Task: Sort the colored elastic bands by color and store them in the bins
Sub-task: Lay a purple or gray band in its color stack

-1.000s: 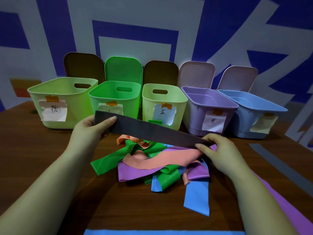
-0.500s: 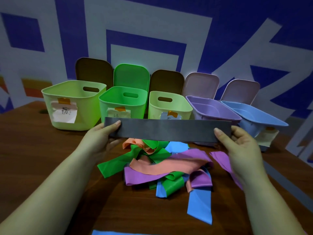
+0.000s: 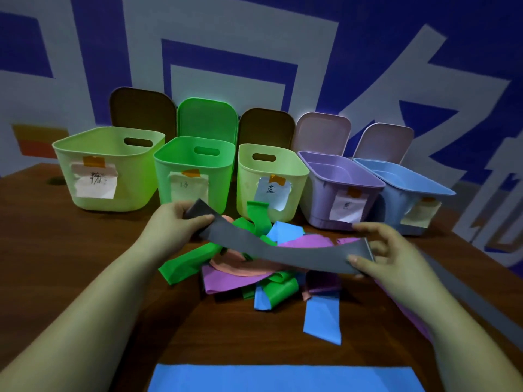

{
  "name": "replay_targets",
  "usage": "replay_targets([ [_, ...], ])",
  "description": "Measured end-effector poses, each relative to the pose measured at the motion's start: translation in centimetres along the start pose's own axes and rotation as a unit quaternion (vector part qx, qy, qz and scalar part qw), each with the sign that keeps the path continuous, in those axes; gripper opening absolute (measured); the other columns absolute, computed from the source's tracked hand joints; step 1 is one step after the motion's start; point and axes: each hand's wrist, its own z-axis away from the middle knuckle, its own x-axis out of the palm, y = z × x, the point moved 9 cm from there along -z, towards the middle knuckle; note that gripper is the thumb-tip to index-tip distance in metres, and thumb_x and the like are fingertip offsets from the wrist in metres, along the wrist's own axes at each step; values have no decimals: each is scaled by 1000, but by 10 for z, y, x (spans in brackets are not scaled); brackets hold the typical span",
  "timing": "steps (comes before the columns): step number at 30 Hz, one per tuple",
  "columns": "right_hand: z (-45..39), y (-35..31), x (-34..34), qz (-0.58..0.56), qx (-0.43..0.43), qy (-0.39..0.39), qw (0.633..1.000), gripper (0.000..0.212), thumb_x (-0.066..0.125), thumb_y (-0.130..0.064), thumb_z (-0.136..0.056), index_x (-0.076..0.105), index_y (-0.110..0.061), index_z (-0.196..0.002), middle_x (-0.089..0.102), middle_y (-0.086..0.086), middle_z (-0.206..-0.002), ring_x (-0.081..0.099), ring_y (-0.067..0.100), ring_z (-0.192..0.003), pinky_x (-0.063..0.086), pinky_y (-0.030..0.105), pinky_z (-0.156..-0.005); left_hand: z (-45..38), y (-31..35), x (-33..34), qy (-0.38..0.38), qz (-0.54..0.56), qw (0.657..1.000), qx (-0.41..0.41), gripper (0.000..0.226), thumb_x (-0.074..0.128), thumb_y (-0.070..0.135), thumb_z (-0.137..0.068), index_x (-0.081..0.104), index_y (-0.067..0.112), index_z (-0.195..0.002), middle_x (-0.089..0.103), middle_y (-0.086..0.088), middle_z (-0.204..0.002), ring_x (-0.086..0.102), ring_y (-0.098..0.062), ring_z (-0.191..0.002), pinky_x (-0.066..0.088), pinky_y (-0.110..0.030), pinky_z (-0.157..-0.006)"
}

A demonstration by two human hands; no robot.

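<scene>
A grey elastic band sags between my two hands above a pile of bands in green, purple, blue and salmon on the wooden table. My left hand pinches its left end, which is folded over. My right hand pinches its right end. Behind the pile stand five open labelled bins: a large pale-green bin, a bright green bin, a small pale-green bin, a purple bin and a blue bin.
Lids lean against the wall behind the bins. A wide blue band lies at the table's near edge. A grey strip and a purple band lie on the table to the right, partly hidden by my right arm.
The grey band was stretched flat and level; now it hangs slack and lower, its left end folded over in my left hand. The camera has tilted down.
</scene>
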Motion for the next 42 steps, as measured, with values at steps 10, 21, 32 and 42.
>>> replay_targets([
  [10,49,7,-16,-76,-38,73,994,31,62,5,-84,67,-22,-98,71,-7,-89,68,3,-78,56,18,-64,10,-12,22,-112,277,945,-136,9,54,6,-90,62,6,-87,67,-3,-61,62,-6,-48,50,-13,-44],
  [21,40,8,-21,114,-21,18,993,45,62,-6,-87,52,-38,-117,59,-20,-116,60,-3,-97,51,25,-85,15,7,37,-185,276,942,-45,51,92,39,-39,76,12,-78,72,-10,-82,69,-13,-69,57,-21,-61],
  [32,6,-69,107,144,-83,-207,964,37,57,-35,-91,53,-35,-127,58,-17,-119,52,-2,-112,41,21,-97,31,20,52,-220,282,934,-14,44,90,45,-43,77,17,-73,72,-1,-74,68,-9,-70,53,-17,-57],
  [42,3,-65,127,134,-88,-261,952,28,71,-37,-79,70,-10,-88,70,6,-80,59,13,-68,44,31,-64,31,25,51,-153,418,892,-82,13,53,11,-80,62,5,-88,71,-4,-67,68,-9,-62,56,-18,-57],
])
